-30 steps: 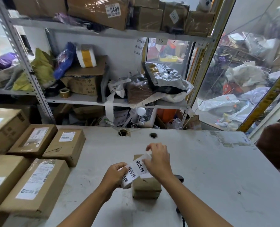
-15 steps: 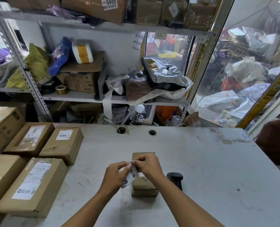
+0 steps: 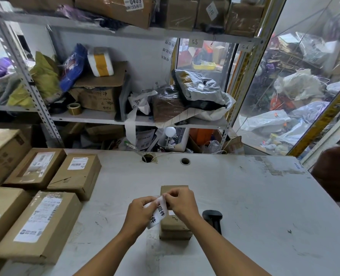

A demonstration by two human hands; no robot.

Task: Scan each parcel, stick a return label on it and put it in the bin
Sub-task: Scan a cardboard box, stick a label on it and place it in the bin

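A scuffed white worktable (image 3: 244, 196) fills the foreground; behind it stands a grey slotted-steel shelving rack (image 3: 35, 92) against a white wall (image 3: 145, 62); right of the rack, clear plastic sheeting (image 3: 294, 86) admits daylight.

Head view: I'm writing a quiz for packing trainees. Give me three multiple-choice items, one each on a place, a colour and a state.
1. Where does the scanner lie?
A. table, right of the small parcel
B. shelf
C. on a left-hand box

2. What colour is the label strip?
A. yellow
B. white with black print
C. blue

3. What are the hands doing?
A. resting flat
B. lifting the parcel
C. pinching the strip

Answers: 1 A, it lies on the table; 2 B, black characters show; 3 C, left hand and right hand both grip it.
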